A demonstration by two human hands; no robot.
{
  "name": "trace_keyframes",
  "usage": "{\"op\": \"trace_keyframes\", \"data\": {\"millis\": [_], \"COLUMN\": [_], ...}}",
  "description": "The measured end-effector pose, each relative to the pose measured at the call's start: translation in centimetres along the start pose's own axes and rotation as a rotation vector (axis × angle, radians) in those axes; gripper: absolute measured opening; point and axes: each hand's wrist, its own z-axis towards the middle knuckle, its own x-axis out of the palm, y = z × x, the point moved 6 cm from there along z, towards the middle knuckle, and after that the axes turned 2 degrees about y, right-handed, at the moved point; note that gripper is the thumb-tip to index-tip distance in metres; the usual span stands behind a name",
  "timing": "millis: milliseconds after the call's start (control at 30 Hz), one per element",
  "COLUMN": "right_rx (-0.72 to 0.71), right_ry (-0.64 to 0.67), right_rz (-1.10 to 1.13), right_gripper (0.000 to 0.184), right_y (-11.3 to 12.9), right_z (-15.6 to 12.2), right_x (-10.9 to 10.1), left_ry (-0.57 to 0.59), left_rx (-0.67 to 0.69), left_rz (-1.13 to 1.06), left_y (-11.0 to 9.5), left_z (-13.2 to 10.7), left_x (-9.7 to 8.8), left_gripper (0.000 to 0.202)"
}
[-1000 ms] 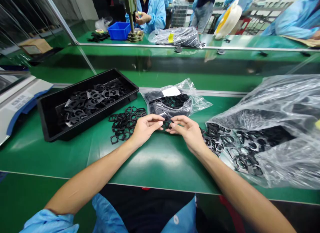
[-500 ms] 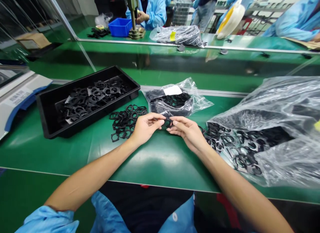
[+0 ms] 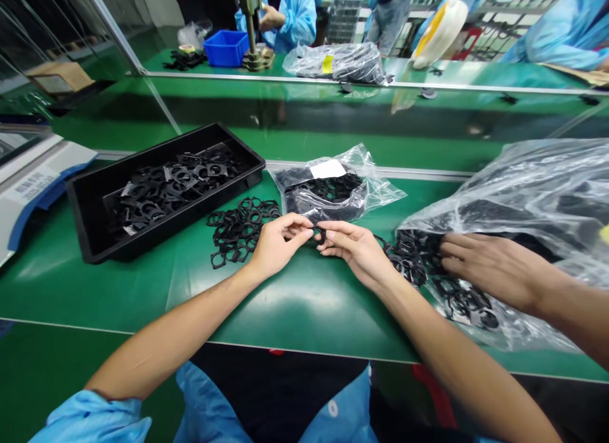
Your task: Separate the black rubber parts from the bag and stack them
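Between my fingertips is a small black ring-shaped part [image 3: 318,234], partly covered by the fingers. My left hand [image 3: 280,243] pinches its left side, and my right hand [image 3: 354,246] pinches its right side. Both are just above the green table. Left of my left hand lies a loose pile of black ring parts [image 3: 242,230]. Right behind my hands is a clear plastic bag [image 3: 328,183] with black rings inside. To the right, a large clear bag [image 3: 514,195] lies open, with black parts [image 3: 464,300] spilling from its mouth.
A black tray [image 3: 166,240] of similar parts stands at the left, beside a white and blue device [image 3: 42,183]. Another person's hand [image 3: 499,265] reaches into the parts at the right. Beyond the rail [image 3: 285,165] are a blue bin [image 3: 226,49] and co-workers in blue.
Another person's hand has come in from the right, onto the parts at the large bag. The part between my fingers has turned slightly; my hands have hardly moved.
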Motion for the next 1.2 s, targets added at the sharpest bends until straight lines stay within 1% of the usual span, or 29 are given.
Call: {"op": "trace_keyframes", "data": {"millis": [267,500,600,767,1033,1200], "right_rx": [0.008,0.016,-0.023,-0.126,-0.229,-0.254], "right_ry": [0.023,0.015,0.006,-0.018,-0.077,-0.096], "right_rz": [0.017,0.012,-0.022,-0.131,-0.221,-0.246], "right_gripper": [0.028,0.029,0.031,0.038,0.033,0.033], "right_y": [-0.2,-0.1,0.0,0.3,0.8,0.9], "right_z": [0.1,0.0,0.0,-0.2,-0.7,-0.8], "right_x": [0.0,0.0,0.0,0.0,0.0,-0.1], "left_ry": [-0.035,-0.027,-0.027,-0.046,-0.073,-0.086], "left_rx": [0.02,0.064,0.086,0.148,0.223,0.241], "left_rz": [0.042,0.084,0.1,0.142,0.186,0.187], "left_y": [-0.4,-0.9,-1.1,-1.6,-2.2,-2.4], "left_z": [-0.1,-0.2,-0.3,-0.5,-0.9,-0.8], "left_x": [-0.1,0.0,0.0,-0.1,-0.1,-0.2], "left_gripper": [0.01,0.011,0.01,0.009,0.008,0.009]}}
